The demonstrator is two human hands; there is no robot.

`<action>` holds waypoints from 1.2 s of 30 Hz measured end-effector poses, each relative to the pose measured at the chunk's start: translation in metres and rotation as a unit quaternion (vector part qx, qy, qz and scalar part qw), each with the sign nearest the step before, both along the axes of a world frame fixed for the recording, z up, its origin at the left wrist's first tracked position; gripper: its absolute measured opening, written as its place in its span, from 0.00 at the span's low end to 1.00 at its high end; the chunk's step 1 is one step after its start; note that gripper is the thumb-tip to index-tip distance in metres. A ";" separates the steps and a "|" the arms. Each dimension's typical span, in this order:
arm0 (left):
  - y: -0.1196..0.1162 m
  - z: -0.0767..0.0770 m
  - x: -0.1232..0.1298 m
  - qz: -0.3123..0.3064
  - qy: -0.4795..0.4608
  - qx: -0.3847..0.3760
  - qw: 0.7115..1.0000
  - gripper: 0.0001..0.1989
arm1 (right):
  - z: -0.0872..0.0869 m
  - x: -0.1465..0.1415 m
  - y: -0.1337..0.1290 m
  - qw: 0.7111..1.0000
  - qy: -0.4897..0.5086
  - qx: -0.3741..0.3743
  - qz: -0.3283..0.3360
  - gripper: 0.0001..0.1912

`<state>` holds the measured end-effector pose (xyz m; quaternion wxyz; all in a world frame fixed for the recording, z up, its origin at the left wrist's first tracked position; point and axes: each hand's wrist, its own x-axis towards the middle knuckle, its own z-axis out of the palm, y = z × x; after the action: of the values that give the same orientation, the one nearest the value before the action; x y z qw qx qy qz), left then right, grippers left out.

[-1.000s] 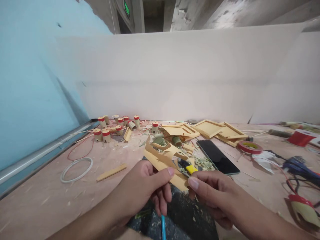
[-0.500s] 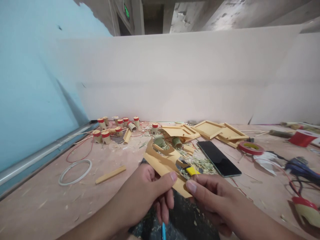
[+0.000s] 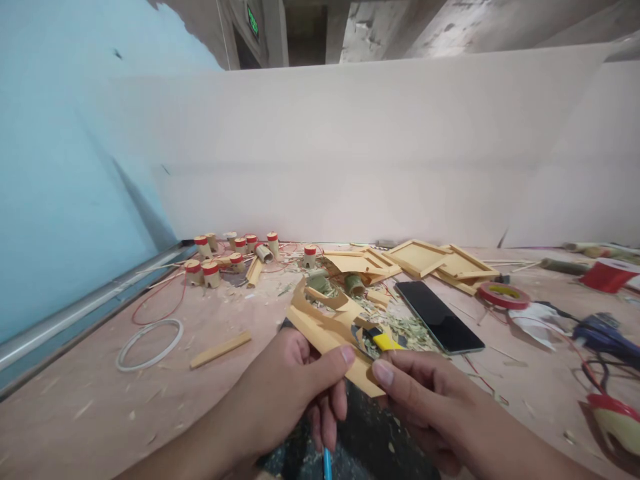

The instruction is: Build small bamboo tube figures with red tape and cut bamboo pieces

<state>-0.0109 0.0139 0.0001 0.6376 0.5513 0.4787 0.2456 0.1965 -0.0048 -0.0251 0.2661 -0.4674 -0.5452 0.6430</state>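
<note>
Basically, left hand (image 3: 297,380) pinches the card (image 3: 320,331) mid-strip and right hand (image 3: 425,393) its right end, over the black mat (image 3: 367,437), probably because thin, cut-out sheet flops on single support.

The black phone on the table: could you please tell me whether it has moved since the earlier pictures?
No; against the red tape roll, the black phone shows no shift either way.

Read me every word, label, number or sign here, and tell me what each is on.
No words or numbers are readable.
Green sign, upper left: marks too small and blurred to read.
Phone, tan sheet, yellow-handled knife: no legible text.
</note>
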 end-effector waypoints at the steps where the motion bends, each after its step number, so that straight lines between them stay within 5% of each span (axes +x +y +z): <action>1: 0.000 0.000 0.000 0.004 0.002 0.002 1.000 0.35 | 0.000 -0.001 0.000 1.000 -0.002 -0.001 0.001 0.38; 12: -0.002 -0.004 -0.001 0.017 0.006 0.016 1.000 0.34 | -0.005 0.001 0.005 0.995 0.045 -0.084 0.016 0.37; 20: -0.005 -0.014 0.005 -0.038 -0.040 -0.013 0.998 0.38 | 0.000 -0.001 0.001 0.996 0.064 -0.061 0.015 0.35; 36: -0.006 -0.013 0.006 -0.048 -0.035 -0.025 0.998 0.38 | -0.003 -0.001 0.002 0.997 0.060 -0.047 0.021 0.35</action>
<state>-0.0050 0.0084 -0.0125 0.6785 0.5485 0.4355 0.2218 0.1956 -0.0028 -0.0283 0.2627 -0.4285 -0.5069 0.7003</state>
